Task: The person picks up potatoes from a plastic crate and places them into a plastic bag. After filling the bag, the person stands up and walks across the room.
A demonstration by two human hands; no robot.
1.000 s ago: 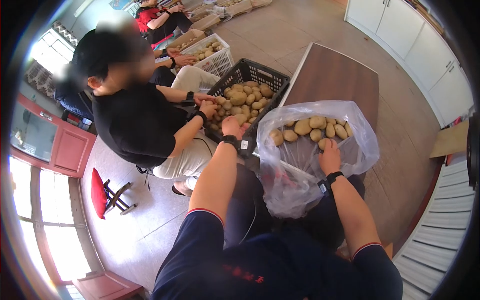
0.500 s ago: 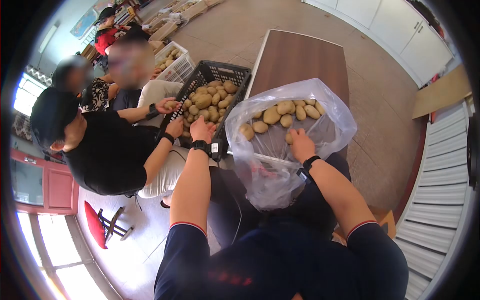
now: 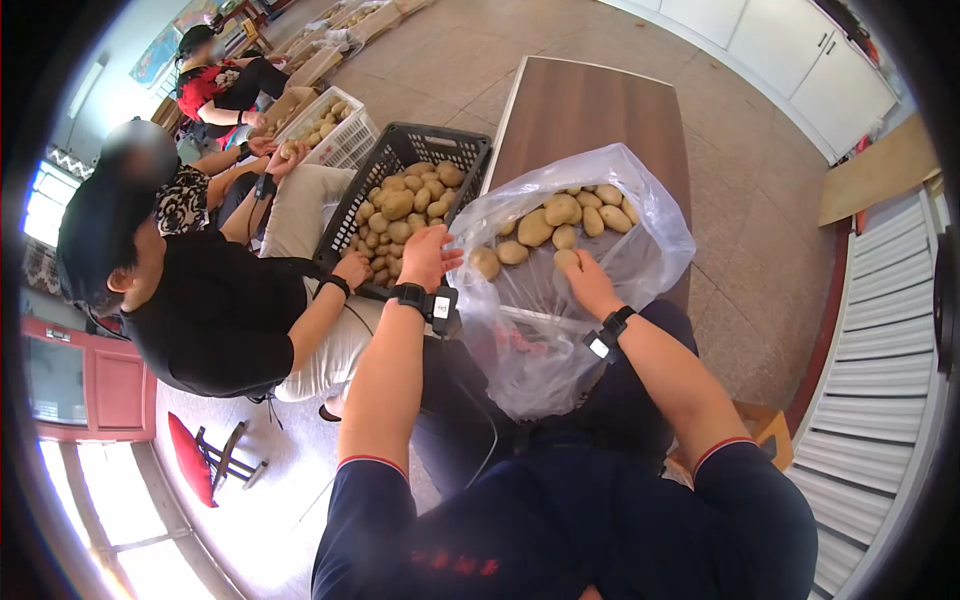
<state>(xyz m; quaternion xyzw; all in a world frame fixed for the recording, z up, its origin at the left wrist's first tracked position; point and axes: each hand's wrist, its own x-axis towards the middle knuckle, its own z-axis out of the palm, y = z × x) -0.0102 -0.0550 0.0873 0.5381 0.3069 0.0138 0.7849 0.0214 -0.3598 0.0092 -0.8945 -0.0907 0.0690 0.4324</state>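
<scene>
My right hand [image 3: 592, 284] is inside the clear plastic bag [image 3: 645, 185], its fingers closed around a potato [image 3: 566, 259]. Several potatoes [image 3: 536, 229] lie in a loose row toward the far side of the bag. My left hand [image 3: 428, 256] hovers between the bag's left rim and the black crate [image 3: 470, 148]. Its fingers are apart and point toward the bag, and I see nothing in them. Potatoes [image 3: 397, 205] of mixed sizes are heaped in the crate.
A brown table [image 3: 600, 110] extends beyond the bag. At my left a co-worker in a black shirt [image 3: 230, 300] reaches to the crate and holds a potato in the other hand. Behind stand a white crate [image 3: 350, 145] of potatoes and other people. A red folding stool [image 3: 192, 460] is at lower left.
My left hand has moved away from the crate's potatoes, rightward toward the bag. My right hand has shifted slightly left and up with its potato. The co-worker's potato-holding hand has drawn back from the crate.
</scene>
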